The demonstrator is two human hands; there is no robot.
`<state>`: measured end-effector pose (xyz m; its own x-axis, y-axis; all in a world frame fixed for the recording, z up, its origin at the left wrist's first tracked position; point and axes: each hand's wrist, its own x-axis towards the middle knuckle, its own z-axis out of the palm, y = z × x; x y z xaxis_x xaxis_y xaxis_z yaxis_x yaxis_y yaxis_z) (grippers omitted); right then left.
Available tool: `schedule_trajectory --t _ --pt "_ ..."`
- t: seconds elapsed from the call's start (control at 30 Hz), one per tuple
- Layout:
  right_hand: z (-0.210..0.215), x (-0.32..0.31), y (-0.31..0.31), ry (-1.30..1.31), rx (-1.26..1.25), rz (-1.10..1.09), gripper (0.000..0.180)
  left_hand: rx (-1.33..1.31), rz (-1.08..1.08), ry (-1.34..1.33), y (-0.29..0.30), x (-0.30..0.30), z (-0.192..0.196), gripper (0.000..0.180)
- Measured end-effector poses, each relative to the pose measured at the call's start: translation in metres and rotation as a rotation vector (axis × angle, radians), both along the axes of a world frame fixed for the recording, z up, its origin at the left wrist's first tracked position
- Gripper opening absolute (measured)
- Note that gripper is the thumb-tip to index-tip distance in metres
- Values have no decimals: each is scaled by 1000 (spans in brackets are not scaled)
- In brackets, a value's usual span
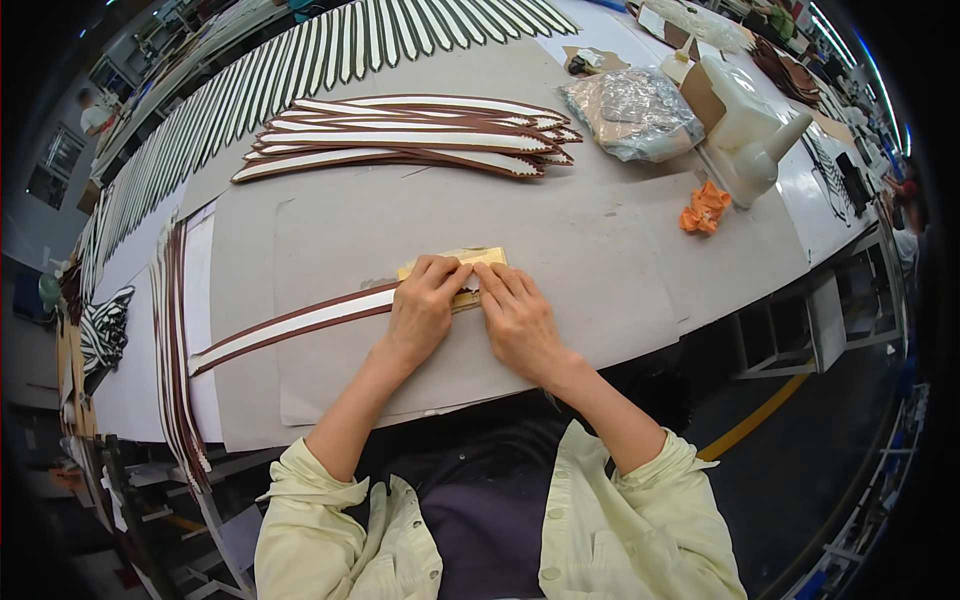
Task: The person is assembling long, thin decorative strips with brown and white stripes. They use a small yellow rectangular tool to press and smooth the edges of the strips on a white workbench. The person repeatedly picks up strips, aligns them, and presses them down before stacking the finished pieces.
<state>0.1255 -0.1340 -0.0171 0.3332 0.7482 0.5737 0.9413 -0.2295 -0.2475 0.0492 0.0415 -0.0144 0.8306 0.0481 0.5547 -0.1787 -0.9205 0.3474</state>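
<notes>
A brown-edged strip with a white middle (310, 314) lies across the table from the left, and its right end runs under my fingers. My left hand (422, 308) is closed on the strip near that end, fingertips pinched down. Close beside it, my right hand (520, 318) has its fingers bent and pressed together at the strip's end. The two hands' fingertips nearly meet. Beneath and just beyond them sits a flat gold-yellow block (488, 257), partly covered by my fingers. The exact end of the strip is mostly hidden.
Farther back lies a pile of brown-and-white strips (400, 152); more strips (172, 330) hang over the left edge. Long rows of dark-and-white strips (350, 40) line the far side. At right are a plastic bag (632, 115), a whitish bottle (742, 150) and a crumpled orange piece (706, 207).
</notes>
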Motion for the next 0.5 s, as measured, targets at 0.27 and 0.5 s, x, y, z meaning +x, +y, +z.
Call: schedule_trajectory --t 0.27,0.5 --pt "-3 3 5 -71 -17 42 25 -98 39 47 2 -6 3 42" --pt "1 9 10 -3 16 98 26 -30 11 43 5 -8 2 42"
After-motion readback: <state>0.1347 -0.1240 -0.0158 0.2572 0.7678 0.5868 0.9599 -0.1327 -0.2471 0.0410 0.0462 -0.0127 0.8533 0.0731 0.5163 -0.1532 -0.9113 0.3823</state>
